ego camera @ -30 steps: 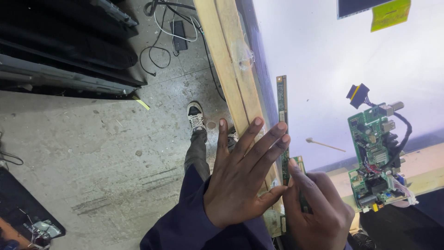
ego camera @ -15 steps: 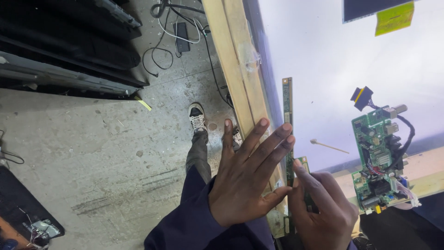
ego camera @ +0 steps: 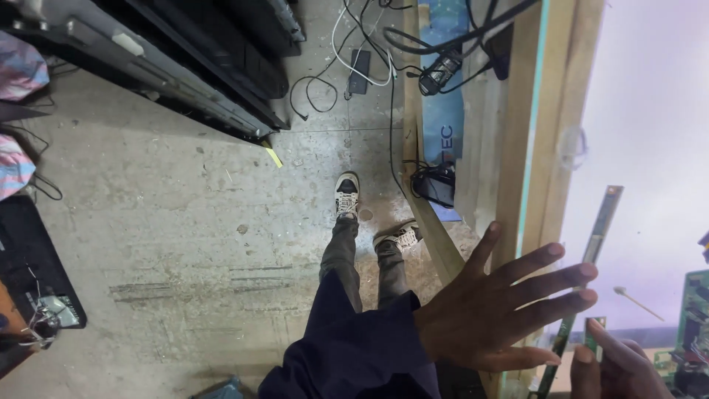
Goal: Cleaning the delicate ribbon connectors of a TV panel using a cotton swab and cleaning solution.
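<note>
My left hand (ego camera: 502,314) is spread flat with its fingers apart, lying over the wooden bench edge (ego camera: 543,148). Its fingertips reach a long narrow green strip board (ego camera: 602,229), which lies slanted on the white panel (ego camera: 657,111). My right hand (ego camera: 617,369) is at the bottom right corner, partly cut off by the frame. Its fingers are closed on a small green board piece (ego camera: 591,332) beside the strip's lower end. A green circuit board (ego camera: 694,325) shows only at the right edge.
Below the bench, my legs and shoes (ego camera: 346,196) stand on a concrete floor (ego camera: 185,222). Cables and a power adapter (ego camera: 358,70) lie near the bench leg. Dark flat panels (ego camera: 185,66) are stacked at the upper left, and a black device (ego camera: 37,273) lies at the left.
The view has swung left and down, so more floor shows and the circuit board has slid almost out at the right. My hands stay together at the strip board.
</note>
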